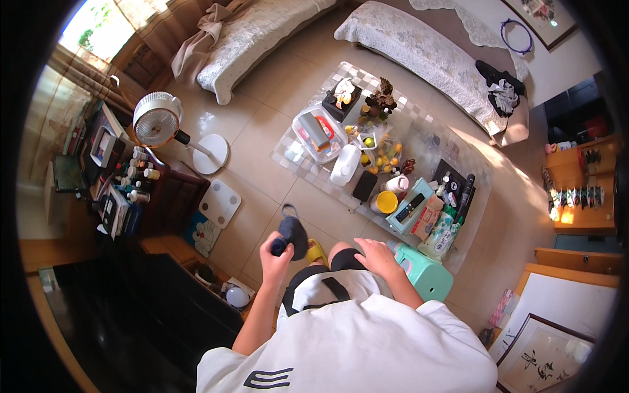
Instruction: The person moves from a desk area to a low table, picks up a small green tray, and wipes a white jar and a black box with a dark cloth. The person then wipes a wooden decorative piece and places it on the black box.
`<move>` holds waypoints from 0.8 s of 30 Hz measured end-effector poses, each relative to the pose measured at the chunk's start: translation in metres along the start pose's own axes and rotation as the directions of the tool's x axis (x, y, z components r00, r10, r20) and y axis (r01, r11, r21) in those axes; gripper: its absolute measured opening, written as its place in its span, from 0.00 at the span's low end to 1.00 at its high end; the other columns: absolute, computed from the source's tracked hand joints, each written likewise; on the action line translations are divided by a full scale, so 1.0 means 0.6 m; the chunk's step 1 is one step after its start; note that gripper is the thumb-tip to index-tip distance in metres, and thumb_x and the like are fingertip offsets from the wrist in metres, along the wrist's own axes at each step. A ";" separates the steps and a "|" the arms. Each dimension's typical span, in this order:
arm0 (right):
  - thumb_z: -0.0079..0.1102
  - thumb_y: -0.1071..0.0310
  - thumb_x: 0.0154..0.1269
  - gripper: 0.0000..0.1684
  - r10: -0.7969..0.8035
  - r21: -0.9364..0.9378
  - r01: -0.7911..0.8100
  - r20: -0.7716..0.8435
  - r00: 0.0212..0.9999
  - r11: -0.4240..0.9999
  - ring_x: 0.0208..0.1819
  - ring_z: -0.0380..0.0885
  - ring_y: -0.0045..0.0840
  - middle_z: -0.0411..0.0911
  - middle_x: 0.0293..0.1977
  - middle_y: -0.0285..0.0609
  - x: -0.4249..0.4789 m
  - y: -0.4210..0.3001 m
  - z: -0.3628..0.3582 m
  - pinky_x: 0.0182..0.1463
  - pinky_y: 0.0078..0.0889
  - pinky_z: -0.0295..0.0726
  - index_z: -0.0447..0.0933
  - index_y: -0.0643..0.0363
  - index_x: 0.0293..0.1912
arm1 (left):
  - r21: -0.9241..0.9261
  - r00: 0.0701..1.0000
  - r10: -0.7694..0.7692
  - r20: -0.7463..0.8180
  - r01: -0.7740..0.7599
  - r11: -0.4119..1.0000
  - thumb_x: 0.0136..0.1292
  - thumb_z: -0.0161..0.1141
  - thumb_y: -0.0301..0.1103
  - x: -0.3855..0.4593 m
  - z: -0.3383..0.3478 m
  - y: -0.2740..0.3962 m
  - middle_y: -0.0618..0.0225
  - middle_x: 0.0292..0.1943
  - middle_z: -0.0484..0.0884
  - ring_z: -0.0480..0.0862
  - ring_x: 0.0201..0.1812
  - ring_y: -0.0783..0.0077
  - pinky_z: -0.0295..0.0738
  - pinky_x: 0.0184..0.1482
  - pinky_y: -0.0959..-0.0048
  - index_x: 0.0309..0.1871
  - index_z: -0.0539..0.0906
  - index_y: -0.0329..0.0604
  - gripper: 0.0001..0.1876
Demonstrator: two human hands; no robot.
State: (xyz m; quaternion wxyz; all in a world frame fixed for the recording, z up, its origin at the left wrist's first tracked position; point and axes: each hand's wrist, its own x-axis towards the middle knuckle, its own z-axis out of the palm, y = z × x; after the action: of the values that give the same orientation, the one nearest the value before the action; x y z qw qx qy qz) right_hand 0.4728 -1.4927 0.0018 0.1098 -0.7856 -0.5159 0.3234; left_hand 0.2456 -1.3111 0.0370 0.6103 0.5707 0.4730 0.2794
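Note:
My left hand (276, 253) is closed around a dark blue fabric item (293, 235), part of it bunched in the fist and part hanging beyond it, with a loop at its far end. I cannot tell exactly what the item is. My right hand (376, 254) holds nothing; its fingers are apart above my right thigh, beside a mint-green plastic stool (426, 271). A yellow slipper (316, 252) shows on a foot below, between the hands.
Ahead to the right, a low table (304, 169) bears plastic boxes, fruit, a remote control (410, 208) and a yellow-lidded jar (386, 202). Leftward are a white pedestal fan (157, 120), a bathroom scale (220, 204) and a cabinet with bottles. Two covered couches stand beyond.

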 end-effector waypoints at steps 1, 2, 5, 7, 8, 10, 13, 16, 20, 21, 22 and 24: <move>0.65 0.59 0.60 0.28 0.014 0.009 -0.014 -0.010 1.000 1.000 0.50 0.78 0.46 0.80 0.48 0.51 0.017 -0.003 -0.007 0.55 0.46 0.77 0.73 0.56 0.59 | 0.000 0.992 0.124 -0.038 -0.124 0.992 0.47 0.59 0.21 0.020 0.001 0.015 0.68 0.30 0.74 0.76 0.40 0.71 0.70 0.48 0.74 0.26 0.70 0.36 0.07; 0.64 0.59 0.60 0.28 0.031 0.005 -0.031 -0.015 0.999 0.999 0.50 0.79 0.45 0.80 0.48 0.51 0.034 0.002 -0.011 0.55 0.46 0.77 0.73 0.56 0.59 | 0.005 0.966 0.248 -0.073 -0.248 0.969 0.45 0.57 0.20 0.039 0.003 0.039 0.65 0.32 0.74 0.77 0.42 0.68 0.70 0.52 0.70 0.26 0.69 0.35 0.07; 0.63 0.59 0.61 0.27 0.088 -0.009 -0.088 -0.022 0.996 0.996 0.50 0.79 0.42 0.80 0.48 0.49 0.086 0.031 -0.035 0.55 0.45 0.76 0.73 0.56 0.59 | -0.117 0.908 0.397 -0.134 -0.412 0.904 0.42 0.51 0.19 0.101 0.001 0.068 0.61 0.34 0.78 0.79 0.48 0.60 0.63 0.67 0.54 0.24 0.71 0.34 0.04; 0.62 0.59 0.61 0.27 0.138 -0.020 -0.138 -0.017 0.990 0.990 0.51 0.79 0.43 0.80 0.48 0.49 0.130 0.056 -0.065 0.55 0.46 0.76 0.72 0.56 0.59 | -0.209 0.957 0.274 -0.099 -0.289 0.934 0.43 0.49 0.19 0.143 -0.001 0.092 0.63 0.28 0.77 0.82 0.40 0.63 0.62 0.68 0.52 0.23 0.72 0.33 0.02; 0.62 0.59 0.62 0.27 0.162 0.001 -0.162 -0.026 0.986 0.987 0.51 0.79 0.43 0.80 0.48 0.49 0.157 0.070 -0.081 0.55 0.45 0.76 0.72 0.55 0.59 | -0.324 0.969 0.216 -0.124 -0.245 0.914 0.46 0.49 0.19 0.166 0.006 0.109 0.65 0.23 0.75 0.80 0.31 0.68 0.63 0.68 0.50 0.23 0.73 0.33 0.02; 0.63 0.59 0.61 0.26 0.151 -0.008 -0.151 -0.049 0.987 0.988 0.50 0.79 0.44 0.80 0.47 0.49 0.227 0.111 -0.105 0.54 0.46 0.76 0.72 0.56 0.58 | -0.417 0.980 0.159 -0.124 -0.196 0.888 0.50 0.52 0.19 0.210 0.004 0.110 0.63 0.23 0.73 0.76 0.24 0.70 0.75 0.53 0.58 0.24 0.70 0.35 0.03; 0.64 0.59 0.61 0.25 0.140 -0.044 -0.144 -0.085 0.986 0.989 0.50 0.79 0.44 0.80 0.45 0.48 0.361 0.169 -0.125 0.53 0.47 0.77 0.73 0.56 0.56 | -0.449 0.990 0.059 -0.131 -0.112 0.886 0.50 0.53 0.18 0.270 0.024 0.126 0.62 0.23 0.73 0.75 0.23 0.71 0.77 0.38 0.66 0.25 0.68 0.36 0.05; 0.63 0.60 0.61 0.22 0.057 -0.137 -0.065 -0.066 0.996 0.988 0.50 0.79 0.43 0.80 0.45 0.48 0.505 0.217 -0.132 0.51 0.47 0.77 0.74 0.56 0.53 | -0.337 0.994 0.031 -0.102 -0.064 0.939 0.50 0.53 0.17 0.327 0.059 0.144 0.63 0.23 0.74 0.74 0.23 0.72 0.75 0.32 0.70 0.27 0.68 0.37 0.07; 0.62 0.61 0.60 0.17 0.005 -0.128 -0.020 -0.120 0.993 0.992 0.46 0.81 0.42 0.81 0.42 0.46 0.705 0.254 -0.139 0.48 0.46 0.79 0.75 0.56 0.47 | -0.079 0.993 0.086 -0.077 -0.092 0.993 0.47 0.54 0.15 0.394 0.095 0.141 0.66 0.24 0.74 0.75 0.25 0.73 0.71 0.31 0.76 0.31 0.68 0.38 0.10; 0.62 0.61 0.60 0.15 0.017 -0.093 -0.027 -0.110 0.994 0.995 0.45 0.81 0.42 0.81 0.40 0.46 0.753 0.258 -0.146 0.47 0.45 0.80 0.76 0.54 0.46 | -0.027 0.991 0.086 -0.101 -0.089 0.996 0.47 0.54 0.14 0.406 0.105 0.146 0.66 0.24 0.74 0.75 0.25 0.73 0.70 0.31 0.76 0.31 0.68 0.38 0.10; 0.63 0.61 0.59 0.15 0.021 -0.084 -0.033 -0.148 0.989 0.996 0.44 0.81 0.43 0.82 0.41 0.46 0.800 0.271 -0.139 0.47 0.46 0.80 0.76 0.53 0.46 | -0.054 0.990 0.095 -0.104 -0.101 0.993 0.46 0.53 0.13 0.421 0.112 0.150 0.66 0.24 0.73 0.74 0.26 0.73 0.70 0.31 0.76 0.32 0.68 0.37 0.11; 0.62 0.62 0.59 0.18 0.079 -0.086 -0.094 -0.156 0.984 0.992 0.46 0.81 0.43 0.82 0.42 0.46 0.883 0.284 -0.139 0.48 0.46 0.81 0.77 0.51 0.50 | -0.123 0.991 0.087 -0.105 -0.099 0.987 0.46 0.53 0.13 0.449 0.124 0.163 0.66 0.24 0.73 0.74 0.26 0.73 0.70 0.31 0.76 0.32 0.67 0.36 0.11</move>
State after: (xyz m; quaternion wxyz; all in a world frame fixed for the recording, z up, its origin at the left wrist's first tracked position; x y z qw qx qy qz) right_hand 0.7874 -1.0876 -0.2300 0.0979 -0.8340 -0.4859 0.2423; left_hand 0.4387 -1.0871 0.0541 0.6075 0.5374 0.4568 0.3654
